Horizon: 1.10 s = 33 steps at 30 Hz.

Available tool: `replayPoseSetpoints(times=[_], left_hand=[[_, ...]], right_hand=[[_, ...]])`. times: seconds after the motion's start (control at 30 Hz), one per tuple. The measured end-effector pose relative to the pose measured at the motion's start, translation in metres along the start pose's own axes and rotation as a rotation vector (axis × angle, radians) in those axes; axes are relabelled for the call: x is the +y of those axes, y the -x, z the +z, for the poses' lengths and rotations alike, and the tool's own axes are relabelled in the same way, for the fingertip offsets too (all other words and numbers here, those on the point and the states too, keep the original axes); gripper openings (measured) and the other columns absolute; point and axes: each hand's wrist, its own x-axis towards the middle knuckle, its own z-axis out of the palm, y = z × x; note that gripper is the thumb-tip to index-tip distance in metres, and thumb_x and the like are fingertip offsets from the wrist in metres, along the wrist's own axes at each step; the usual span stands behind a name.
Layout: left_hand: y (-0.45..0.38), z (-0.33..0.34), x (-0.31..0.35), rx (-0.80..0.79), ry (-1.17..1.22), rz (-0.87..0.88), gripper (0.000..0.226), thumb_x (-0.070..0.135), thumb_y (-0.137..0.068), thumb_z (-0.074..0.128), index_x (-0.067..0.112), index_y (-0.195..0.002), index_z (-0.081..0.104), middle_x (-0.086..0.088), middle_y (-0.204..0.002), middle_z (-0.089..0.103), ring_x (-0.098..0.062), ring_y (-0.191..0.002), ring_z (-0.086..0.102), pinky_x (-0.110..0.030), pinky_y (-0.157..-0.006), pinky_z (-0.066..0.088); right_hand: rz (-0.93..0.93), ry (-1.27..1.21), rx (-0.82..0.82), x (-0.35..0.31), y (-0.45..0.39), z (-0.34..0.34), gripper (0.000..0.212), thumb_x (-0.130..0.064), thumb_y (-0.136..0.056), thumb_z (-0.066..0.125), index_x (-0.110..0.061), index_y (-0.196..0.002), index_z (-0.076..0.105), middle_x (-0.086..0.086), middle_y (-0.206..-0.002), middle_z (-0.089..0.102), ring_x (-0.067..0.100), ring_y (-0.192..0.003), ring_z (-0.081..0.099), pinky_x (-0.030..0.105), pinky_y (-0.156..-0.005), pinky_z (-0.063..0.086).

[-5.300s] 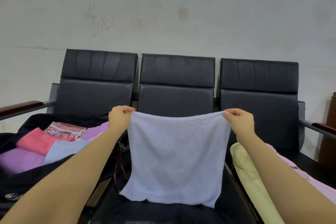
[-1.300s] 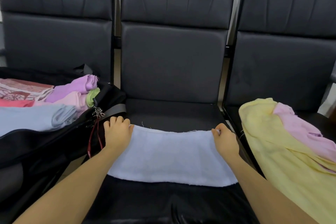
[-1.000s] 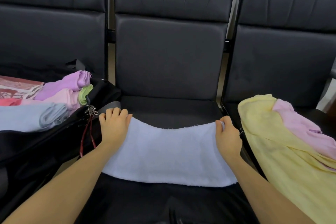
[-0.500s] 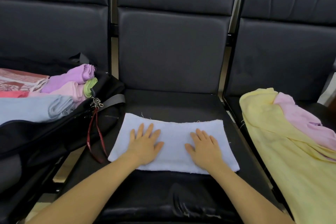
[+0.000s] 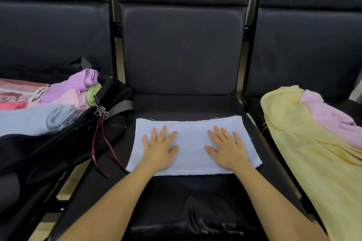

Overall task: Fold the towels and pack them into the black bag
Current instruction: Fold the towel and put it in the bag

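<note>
The pale blue towel (image 5: 193, 145) lay as a flat, wide band, its far edge frayed with loose threads, on the middle seat (image 5: 186, 191). The left hand (image 5: 159, 147) and right hand (image 5: 227, 148) pressed flat on it, fingers spread and straight, gripping nothing. Left of the towel the black bag (image 5: 49, 150) stood open on the next seat, holding folded towels (image 5: 37, 119) in blue, purple, pink, green and red pattern; a metal clip with a red cord (image 5: 100, 143) hung from it. Right of the towel a yellow towel (image 5: 313, 152) and a pink towel (image 5: 329, 117) lay heaped loosely. The seats were black, padded and creased. No writing could be read.
</note>
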Motion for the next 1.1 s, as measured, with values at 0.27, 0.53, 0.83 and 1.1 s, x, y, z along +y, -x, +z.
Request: replayPoseSetpoints(times=[0.27, 0.53, 0.83, 1.1], left_hand=[[0.018, -0.012, -0.021, 0.464, -0.293, -0.199, 0.060, 0.038, -0.086, 0.066, 0.028, -0.141, 0.046, -0.021, -0.121, 0.055, -0.038, -0.107, 0.053, -0.044, -0.090, 0.038], [0.026, -0.017, -0.027, 0.406, -0.233, -0.190, 0.046, 0.022, -0.079, 0.076, 0.019, -0.122, 0.062, -0.015, -0.075, 0.061, -0.033, -0.072, 0.057, -0.040, -0.072, 0.040], [0.034, -0.052, -0.036, 0.644, 0.115, 0.024, 0.043, 0.018, -0.090, 0.063, 0.012, -0.132, 0.053, -0.018, -0.098, 0.060, -0.039, -0.077, 0.060, -0.037, -0.061, 0.040], [0.048, -0.074, -0.029, 0.841, -0.025, 0.191, 0.050, 0.008, -0.062, 0.087, 0.004, -0.107, 0.065, -0.006, -0.063, 0.059, -0.024, -0.047, 0.055, -0.032, -0.049, 0.043]], right_hand=[[-0.105, -0.109, 0.047, -0.018, 0.012, -0.006, 0.052, -0.042, -0.103, 0.028, -0.031, -0.152, 0.016, -0.007, -0.162, 0.002, 0.009, -0.148, 0.001, 0.038, -0.117, -0.003], [-0.114, -0.080, -0.006, -0.016, 0.011, 0.005, 0.054, -0.050, -0.101, 0.019, -0.039, -0.152, 0.004, -0.012, -0.161, -0.005, 0.007, -0.147, -0.004, 0.036, -0.118, -0.005], [-0.119, -0.105, -0.169, -0.054, 0.012, 0.008, 0.063, -0.060, -0.098, 0.012, -0.036, -0.151, -0.012, -0.007, -0.159, -0.021, 0.013, -0.146, -0.018, 0.044, -0.118, -0.011], [-0.195, -0.417, -0.172, -0.094, 0.013, 0.001, 0.058, -0.050, -0.100, 0.031, -0.032, -0.153, 0.015, -0.007, -0.162, -0.002, 0.010, -0.148, -0.003, 0.040, -0.117, -0.006]])
